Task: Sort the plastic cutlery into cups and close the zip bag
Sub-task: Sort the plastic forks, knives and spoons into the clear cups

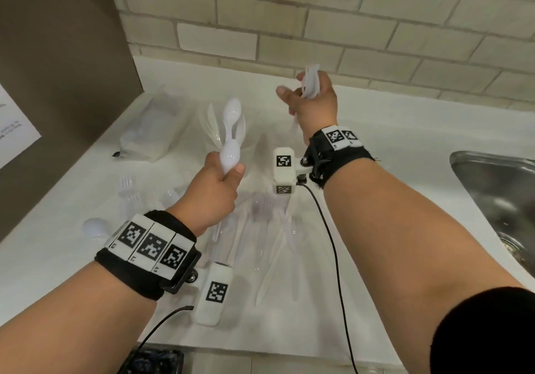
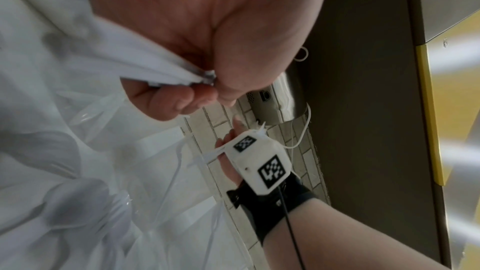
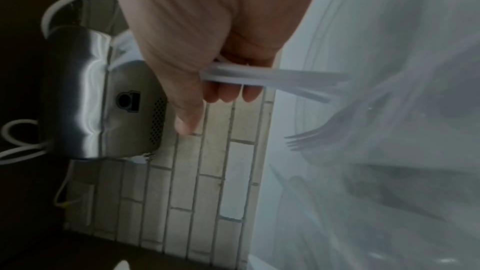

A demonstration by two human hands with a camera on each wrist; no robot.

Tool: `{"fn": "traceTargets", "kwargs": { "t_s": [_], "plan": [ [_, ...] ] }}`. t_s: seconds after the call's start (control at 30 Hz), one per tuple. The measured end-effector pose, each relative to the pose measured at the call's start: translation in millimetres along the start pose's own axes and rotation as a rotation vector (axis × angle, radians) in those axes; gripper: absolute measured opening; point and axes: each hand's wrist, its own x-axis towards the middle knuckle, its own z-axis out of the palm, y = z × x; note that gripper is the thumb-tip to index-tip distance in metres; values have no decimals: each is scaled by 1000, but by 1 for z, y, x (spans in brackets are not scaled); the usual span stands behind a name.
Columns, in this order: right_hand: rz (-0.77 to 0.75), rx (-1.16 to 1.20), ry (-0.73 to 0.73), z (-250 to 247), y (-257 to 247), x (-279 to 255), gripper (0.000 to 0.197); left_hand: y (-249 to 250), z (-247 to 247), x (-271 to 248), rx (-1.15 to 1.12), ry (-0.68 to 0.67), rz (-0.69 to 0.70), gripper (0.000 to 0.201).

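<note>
2 hands work above a white bench (image 1: 376,130) set against a brick wall (image 1: 318,20).

Left hand (image 1: 212,191): the grip is clenched round the handles of white plastic spoons (image 1: 230,153). The bowls point up and away from the person. The left wrist view shows the fingers (image 2: 161,102) curled under the bunched handles, with the thumb pressed on top.

Right hand (image 1: 314,101): the grip is clenched round a bundle of white cutlery (image 1: 311,82), raised well above the bench near the wall. The thumb sticks out to the left, apart from the bundle. In the right wrist view, 3 fingertips (image 3: 228,93) wrap under the handles and the flat ends project to the right. The type of piece in this bundle cannot be told.

Clear cup (image 1: 228,133): it stands on the bench beyond the left hand and holds several pieces standing on end, among them 1 spoon with its bowl uppermost.

Zip bag (image 1: 150,130): it lies flat on the bench at the far left, beside the brown panel (image 1: 58,69). Whether its seal is closed cannot be told.

Loose cutlery: forks (image 1: 127,191) and 1 spoon (image 1: 94,226) lie left of the left wrist. A scattered heap of pieces (image 1: 272,237) lies between the 2 forearms.

Steel sink (image 1: 498,188): it is set into the bench at the right.
</note>
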Motion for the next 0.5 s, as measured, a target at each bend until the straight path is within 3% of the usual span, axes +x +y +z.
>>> {"fn": "traceTargets", "kwargs": {
  "t_s": [0.13, 0.23, 0.4, 0.5],
  "plan": [
    [128, -70, -80, -6, 20, -2, 57, 2, 7, 3, -29, -10, 2, 23],
    [157, -113, -116, -12, 23, 0, 58, 4, 12, 3, -26, -32, -2, 25],
    [64, -206, -102, -13, 13, -4, 41, 6, 17, 0, -52, -85, -9, 23],
    [-98, -266, 26, -14, -3, -13, 18, 7, 18, -3, -61, -106, 7, 20]
  ]
}}
